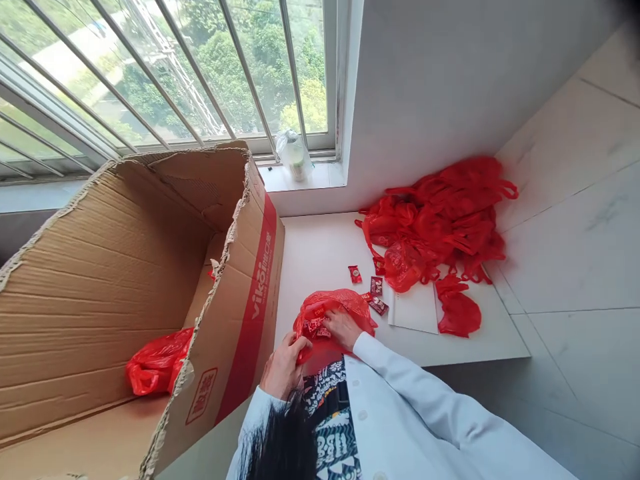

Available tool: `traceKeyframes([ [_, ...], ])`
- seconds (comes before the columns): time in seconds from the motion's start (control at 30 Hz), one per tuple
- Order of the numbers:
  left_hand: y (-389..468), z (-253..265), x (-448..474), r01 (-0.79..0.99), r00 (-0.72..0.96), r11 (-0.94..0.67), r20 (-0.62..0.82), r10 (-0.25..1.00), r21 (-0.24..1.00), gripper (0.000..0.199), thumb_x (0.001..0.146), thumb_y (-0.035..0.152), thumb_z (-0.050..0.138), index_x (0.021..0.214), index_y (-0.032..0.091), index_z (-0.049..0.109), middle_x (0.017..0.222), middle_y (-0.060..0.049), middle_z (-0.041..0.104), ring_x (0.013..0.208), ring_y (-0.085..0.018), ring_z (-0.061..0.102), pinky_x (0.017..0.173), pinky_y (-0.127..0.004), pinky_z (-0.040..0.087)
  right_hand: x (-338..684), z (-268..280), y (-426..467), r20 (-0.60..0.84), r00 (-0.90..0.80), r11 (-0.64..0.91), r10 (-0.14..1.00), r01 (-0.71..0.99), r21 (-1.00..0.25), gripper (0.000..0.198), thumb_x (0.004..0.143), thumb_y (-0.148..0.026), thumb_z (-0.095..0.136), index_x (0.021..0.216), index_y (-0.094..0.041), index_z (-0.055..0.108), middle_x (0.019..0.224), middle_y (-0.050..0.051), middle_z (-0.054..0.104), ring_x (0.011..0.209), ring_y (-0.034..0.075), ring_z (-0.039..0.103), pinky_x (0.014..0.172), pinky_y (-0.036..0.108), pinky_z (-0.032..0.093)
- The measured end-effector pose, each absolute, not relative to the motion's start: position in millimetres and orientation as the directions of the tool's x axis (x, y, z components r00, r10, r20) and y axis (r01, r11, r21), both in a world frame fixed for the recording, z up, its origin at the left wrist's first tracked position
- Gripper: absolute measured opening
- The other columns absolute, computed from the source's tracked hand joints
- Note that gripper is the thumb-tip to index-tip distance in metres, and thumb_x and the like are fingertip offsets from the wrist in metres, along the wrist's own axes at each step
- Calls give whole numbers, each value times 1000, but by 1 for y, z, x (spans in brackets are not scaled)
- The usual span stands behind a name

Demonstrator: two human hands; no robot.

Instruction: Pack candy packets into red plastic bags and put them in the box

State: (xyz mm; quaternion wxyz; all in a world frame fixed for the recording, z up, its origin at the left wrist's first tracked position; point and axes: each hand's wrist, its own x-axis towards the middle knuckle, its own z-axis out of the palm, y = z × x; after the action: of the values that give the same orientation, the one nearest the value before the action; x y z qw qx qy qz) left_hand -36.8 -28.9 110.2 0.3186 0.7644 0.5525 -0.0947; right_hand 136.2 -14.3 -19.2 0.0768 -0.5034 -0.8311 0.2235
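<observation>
A red plastic bag (357, 301) lies at the front edge of the white tabletop, its mouth towards me. My left hand (284, 365) is closed on the bag's left rim, thumb and fingers pinching the thin plastic. In the bag's mouth, my right hand (343, 328) has its fingers bent together over small red wrapped packets (316, 325). What those fingers grip, if anything, is hidden. Just beyond the bag lie a red wrapped sweet (355, 274), a dark red packet (377, 286) and another dark red packet (379, 306).
To the left stands a tall open cardboard box (255, 267) with a filled red bag (157, 363) inside. A heap of red bags (440, 213) covers the back right, near a white sheet or pad (415, 308) and a single red bag (459, 310). A wrapped cup (296, 160) stands on the windowsill.
</observation>
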Motion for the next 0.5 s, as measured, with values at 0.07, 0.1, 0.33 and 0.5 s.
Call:
traceKeyframes([
  [0.07,-28,111,-39,908,371,-193,-501,782,372,33,77,3,40,99,22,57,108,-6,55,90,-19,60,76,-26,45,143,-1,-19,-63,-479,424,875,824,-375,19,87,-11,43,90,-16,61,96,9,59,98,22,50,83,35,44],
  [0.1,-27,112,-40,907,375,-200,-496,783,370,33,77,4,40,100,22,56,108,-6,55,91,-18,60,76,-26,45,148,9,-22,-28,-475,439,880,834,-333,19,87,-10,42,90,-16,61,98,10,58,102,22,49,88,37,42],
  [0.33,-28,128,-56,918,381,-251,-510,771,308,21,82,12,37,91,23,52,107,-3,55,83,-15,61,68,-22,45,198,34,-30,62,-150,156,987,979,-129,27,81,-5,45,99,-18,60,139,12,37,128,31,30,103,52,27],
  [0.5,-34,134,-65,930,358,-257,-481,801,264,16,83,19,39,91,24,52,111,-3,55,82,-14,62,62,-22,46,224,28,-43,-216,96,-142,972,967,-211,31,83,-5,39,100,-21,60,119,11,55,90,20,59,72,29,45],
])
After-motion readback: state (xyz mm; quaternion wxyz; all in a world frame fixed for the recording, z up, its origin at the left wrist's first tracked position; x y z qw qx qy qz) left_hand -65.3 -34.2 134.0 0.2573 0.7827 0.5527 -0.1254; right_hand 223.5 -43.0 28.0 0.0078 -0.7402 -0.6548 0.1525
